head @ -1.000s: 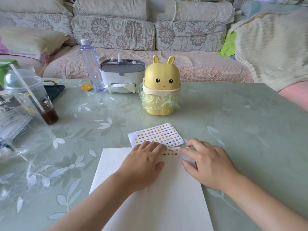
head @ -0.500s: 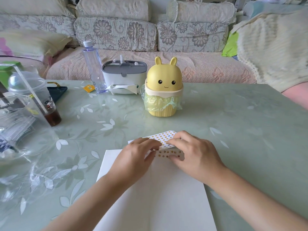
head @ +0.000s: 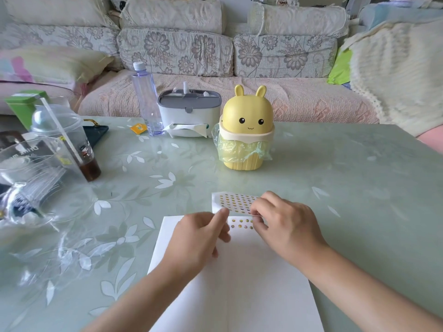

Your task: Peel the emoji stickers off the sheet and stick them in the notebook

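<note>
Stickers (head: 241,223) already sit in two short rows at the far edge of the notebook (head: 239,288), whose blank white page lies flat on the green leaf-patterned desk (head: 340,178) with its long axis running straight away from the person. Just beyond that far edge is the sticker sheet (head: 233,202), a white rectangle covered in small yellow emoji faces, its long axis running left to right across the view and its printed face turned up. The right hand (head: 287,227) has its grip pinched on the sheet's near right edge, thumb and fingertips (head: 257,208) curled over the paper. The left hand (head: 200,237) rests over the top left part of the page, its index finger stretched forward so the tip meets the sheet's near left corner, the other fingers curled under; whether this grip pinches anything cannot be told. Farther back on the desk stands a yellow bunny-eared bin (head: 247,130) lined with a pale green bag, with a grey and white tissue box (head: 189,111) and a clear water bottle (head: 146,99) to its left. A domed plastic cup (head: 63,140) with a straw stands at the left side.
</note>
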`<state>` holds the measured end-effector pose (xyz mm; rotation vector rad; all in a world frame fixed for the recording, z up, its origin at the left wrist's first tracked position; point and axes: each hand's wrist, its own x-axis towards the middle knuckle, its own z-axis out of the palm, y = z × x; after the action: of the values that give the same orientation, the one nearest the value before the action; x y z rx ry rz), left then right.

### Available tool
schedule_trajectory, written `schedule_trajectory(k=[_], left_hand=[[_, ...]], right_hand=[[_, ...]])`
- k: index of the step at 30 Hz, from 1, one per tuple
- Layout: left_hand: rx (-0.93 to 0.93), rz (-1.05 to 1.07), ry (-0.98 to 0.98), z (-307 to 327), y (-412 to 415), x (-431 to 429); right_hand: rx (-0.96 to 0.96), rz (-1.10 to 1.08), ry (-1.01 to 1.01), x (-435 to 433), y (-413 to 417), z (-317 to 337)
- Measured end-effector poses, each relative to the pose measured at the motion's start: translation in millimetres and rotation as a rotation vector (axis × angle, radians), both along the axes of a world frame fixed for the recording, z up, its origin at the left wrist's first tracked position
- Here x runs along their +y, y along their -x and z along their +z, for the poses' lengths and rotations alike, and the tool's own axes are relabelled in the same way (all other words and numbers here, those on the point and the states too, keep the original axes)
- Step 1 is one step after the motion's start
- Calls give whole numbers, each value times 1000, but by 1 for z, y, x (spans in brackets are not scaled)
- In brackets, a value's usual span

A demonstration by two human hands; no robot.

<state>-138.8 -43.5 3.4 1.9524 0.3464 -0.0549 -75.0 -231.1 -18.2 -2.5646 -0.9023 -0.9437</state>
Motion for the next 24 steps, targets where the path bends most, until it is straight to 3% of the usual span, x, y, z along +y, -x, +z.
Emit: schedule_trajectory(k=[4,11,18,24], left_hand=[[84,136,421,1,-2,-2],[189,153,721,2,-6,0],[175,161,637,0,-7,2],[98,84,622,-2,-7,2]], right_hand=[[-16,44,8,6,3,-1],[10,65,13,7,4,4],[49,94,34,7,4,8],[414,109,-252,18,14,18]])
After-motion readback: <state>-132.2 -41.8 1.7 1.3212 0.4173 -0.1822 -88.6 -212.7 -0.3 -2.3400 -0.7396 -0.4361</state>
